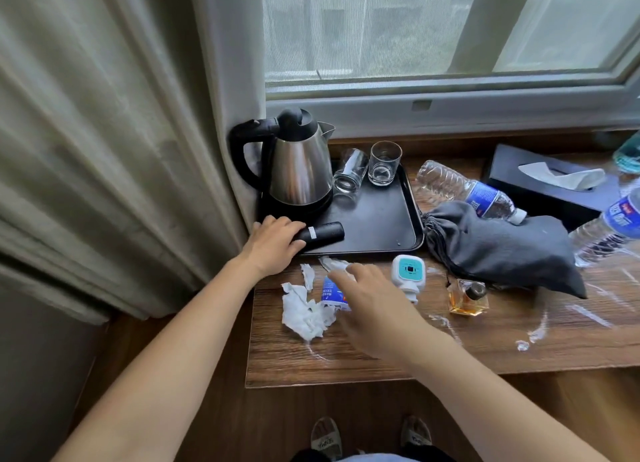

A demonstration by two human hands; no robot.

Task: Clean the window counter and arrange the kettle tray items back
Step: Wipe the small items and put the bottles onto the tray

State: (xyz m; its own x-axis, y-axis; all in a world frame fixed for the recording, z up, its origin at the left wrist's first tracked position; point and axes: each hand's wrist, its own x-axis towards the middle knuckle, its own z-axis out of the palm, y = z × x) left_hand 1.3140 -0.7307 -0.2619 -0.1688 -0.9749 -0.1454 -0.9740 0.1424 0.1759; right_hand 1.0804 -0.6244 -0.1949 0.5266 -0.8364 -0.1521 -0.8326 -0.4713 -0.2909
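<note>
Nearest the viewer, the right hand [367,309] hovers with loosely spread fingers [341,277] over a small blue-and-white packet [329,293] and crumpled white tissues [304,314] on the wood-grain table [381,361]; whether it touches the packet cannot be told. White smears [540,330] streak the table to the right. Just beyond lie a white device with a teal face [409,271] and a square amber glass perfume bottle [467,300]. The left hand [273,245] grips one end of a black cylindrical object with a white band [322,234], lying at the front left of the black rectangular tray [381,219]. A grey drawstring cloth bag [502,243] lies right of the tray, a clear plastic water bottle with a blue label [464,188] resting on it. At the back of the tray stand a stainless-steel kettle with black handle [298,170] and two clear glass tumblers [367,167], one tilted. Farther right, a dark tissue box [550,181].
</note>
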